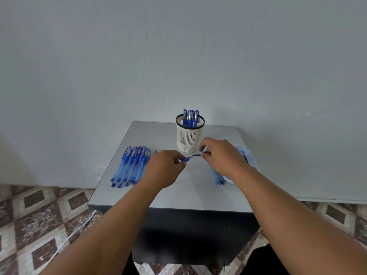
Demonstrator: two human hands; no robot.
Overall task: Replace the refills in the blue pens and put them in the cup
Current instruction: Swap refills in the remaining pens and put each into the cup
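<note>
My left hand [165, 168] grips the blue grip end of a pen [186, 159] just in front of the cup. My right hand [220, 155] pinches the pen's other part [198, 154], a thin blue piece, and the two parts meet between my hands. The white slotted cup [189, 138] with a black rim stands at the back middle of the table and holds several capped blue pens [190, 118]. A pile of blue pens [131, 165] lies on the left of the table.
The small grey table [178, 197] stands against a white wall. A white tray [250, 157] sits on the right, partly hidden by my right arm, with blue refills [217, 178] beside it. A white cable [75, 231] runs over the tiled floor on the left.
</note>
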